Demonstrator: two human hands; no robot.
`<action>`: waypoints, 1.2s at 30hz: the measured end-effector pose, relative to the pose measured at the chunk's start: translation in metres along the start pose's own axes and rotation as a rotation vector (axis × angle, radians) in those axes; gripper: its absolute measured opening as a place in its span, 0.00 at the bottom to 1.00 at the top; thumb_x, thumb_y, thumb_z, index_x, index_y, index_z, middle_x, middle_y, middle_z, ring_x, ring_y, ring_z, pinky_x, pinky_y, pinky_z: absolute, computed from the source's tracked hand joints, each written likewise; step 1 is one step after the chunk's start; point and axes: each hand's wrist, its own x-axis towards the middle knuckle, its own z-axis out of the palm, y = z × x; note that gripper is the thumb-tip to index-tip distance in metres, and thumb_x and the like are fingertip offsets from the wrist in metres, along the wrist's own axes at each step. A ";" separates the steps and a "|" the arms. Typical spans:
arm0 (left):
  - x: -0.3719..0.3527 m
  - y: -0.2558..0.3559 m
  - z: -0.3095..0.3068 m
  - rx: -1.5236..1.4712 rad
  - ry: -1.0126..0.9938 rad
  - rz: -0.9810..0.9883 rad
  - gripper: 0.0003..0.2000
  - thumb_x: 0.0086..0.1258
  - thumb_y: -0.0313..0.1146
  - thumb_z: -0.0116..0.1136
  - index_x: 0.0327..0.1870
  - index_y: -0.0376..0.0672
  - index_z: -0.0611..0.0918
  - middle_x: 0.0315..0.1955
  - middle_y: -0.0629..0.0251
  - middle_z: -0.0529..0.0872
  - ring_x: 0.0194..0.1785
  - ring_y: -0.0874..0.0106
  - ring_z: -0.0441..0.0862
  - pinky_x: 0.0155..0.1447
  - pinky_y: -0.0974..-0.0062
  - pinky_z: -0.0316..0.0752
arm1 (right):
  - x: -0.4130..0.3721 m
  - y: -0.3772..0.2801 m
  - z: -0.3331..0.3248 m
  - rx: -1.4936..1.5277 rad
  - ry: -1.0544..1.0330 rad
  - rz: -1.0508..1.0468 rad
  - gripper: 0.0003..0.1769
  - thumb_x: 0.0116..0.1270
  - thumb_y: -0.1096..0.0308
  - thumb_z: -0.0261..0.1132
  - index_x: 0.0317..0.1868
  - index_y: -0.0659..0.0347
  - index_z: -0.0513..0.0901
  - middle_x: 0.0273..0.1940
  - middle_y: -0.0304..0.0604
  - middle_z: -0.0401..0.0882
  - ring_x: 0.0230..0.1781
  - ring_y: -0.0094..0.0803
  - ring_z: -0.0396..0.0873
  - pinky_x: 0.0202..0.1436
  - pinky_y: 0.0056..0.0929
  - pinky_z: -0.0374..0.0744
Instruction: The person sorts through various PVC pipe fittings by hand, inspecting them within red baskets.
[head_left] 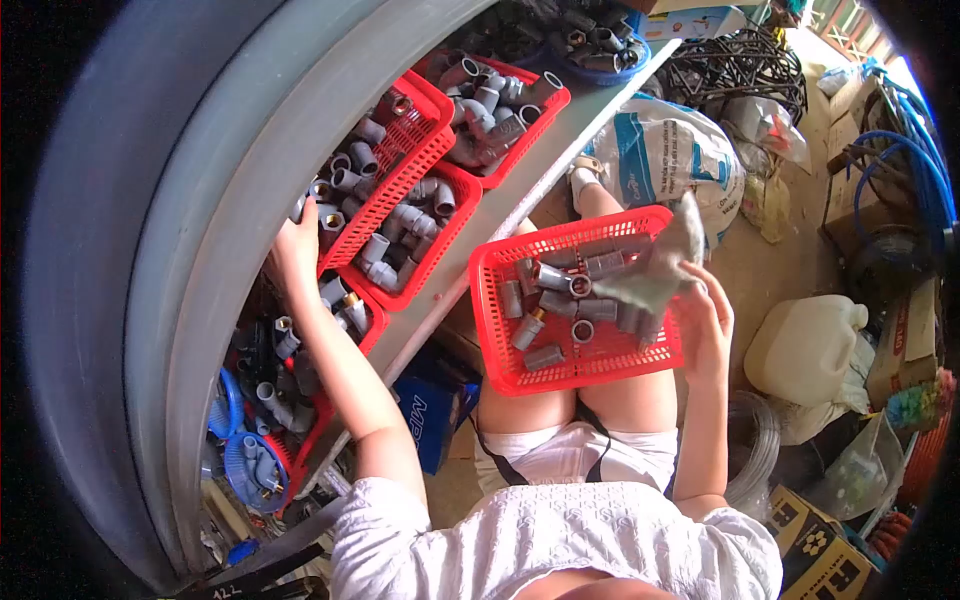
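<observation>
A red basket (490, 372) with several grey pipe fittings (545, 355) rests on my lap. My right hand (708, 325) is closed on a grey-green cloth (650, 280), which hangs over the basket's right part. On the left, my left hand (296, 240) reaches to the edge of an upper red basket (385, 200) of grey fittings. Its fingertips are at a fitting there, partly hidden by the basket's rim, and what they hold cannot be made out. Another red basket (425, 270) of elbows and tees sits just below that one.
Large curved grey pipes (200, 200) stand at the left. More fittings fill a red basket (555, 105) and a blue basket (630, 72) on the shelf. At the right are a white jug (810, 350), blue hose (900, 140) and cardboard boxes (815, 550).
</observation>
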 end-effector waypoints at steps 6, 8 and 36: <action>-0.026 -0.003 0.007 -0.135 0.259 0.003 0.23 0.70 0.48 0.61 0.60 0.45 0.76 0.48 0.47 0.86 0.49 0.46 0.83 0.51 0.54 0.76 | 0.031 0.004 0.014 -1.393 0.264 -0.683 0.24 0.66 0.65 0.70 0.58 0.68 0.78 0.58 0.55 0.74 0.54 0.46 0.79 0.56 0.39 0.78; -0.026 -0.005 0.007 -0.126 0.202 -0.030 0.24 0.70 0.49 0.60 0.60 0.44 0.76 0.49 0.46 0.85 0.50 0.46 0.83 0.52 0.54 0.76 | 0.038 0.017 0.001 -1.476 0.342 -0.330 0.30 0.63 0.57 0.73 0.57 0.69 0.76 0.59 0.59 0.71 0.53 0.54 0.78 0.54 0.46 0.78; -0.064 0.019 -0.010 -0.331 -0.041 0.358 0.12 0.67 0.38 0.67 0.48 0.44 0.89 0.78 0.51 0.55 0.79 0.52 0.54 0.78 0.59 0.55 | 0.061 0.027 -0.103 -0.681 0.129 0.215 0.16 0.75 0.61 0.62 0.51 0.67 0.83 0.38 0.33 0.84 0.35 0.18 0.76 0.41 0.23 0.76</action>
